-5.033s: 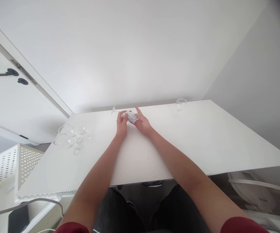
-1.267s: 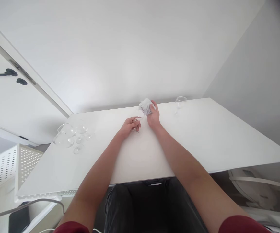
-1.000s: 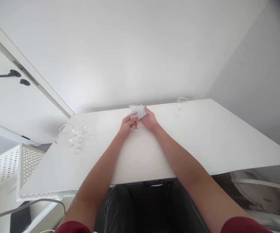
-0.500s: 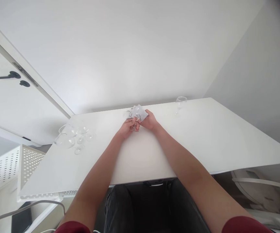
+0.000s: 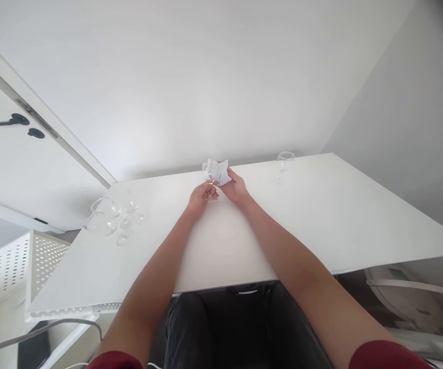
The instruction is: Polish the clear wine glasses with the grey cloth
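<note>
Over the back middle of the table, my left hand (image 5: 200, 199) is closed round the stem of a wine glass (image 5: 211, 197), whose foot points toward me. A white cloth (image 5: 219, 172) covers most of the bowl. My right hand (image 5: 236, 186) presses that cloth against the bowl's right side, with its fingers partly hidden behind it. Off to the left, a group of clear wine glasses (image 5: 108, 218) rests on the table, some of them overlapping in view. A single wine glass (image 5: 284, 163) stands upright near the back edge, right of my hands.
The white table (image 5: 302, 225) meets a pale wall (image 5: 221, 77) at the back. A white perforated rack (image 5: 46, 256) stands at the table's left end. A door with a black handle (image 5: 12, 121) is at far left. On the lower right there is a white chair (image 5: 414, 288).
The cloth and wine glass have moved slightly away from me and up, both hands with them. The cloth now covers more of the bowl. The other glasses stay put.
</note>
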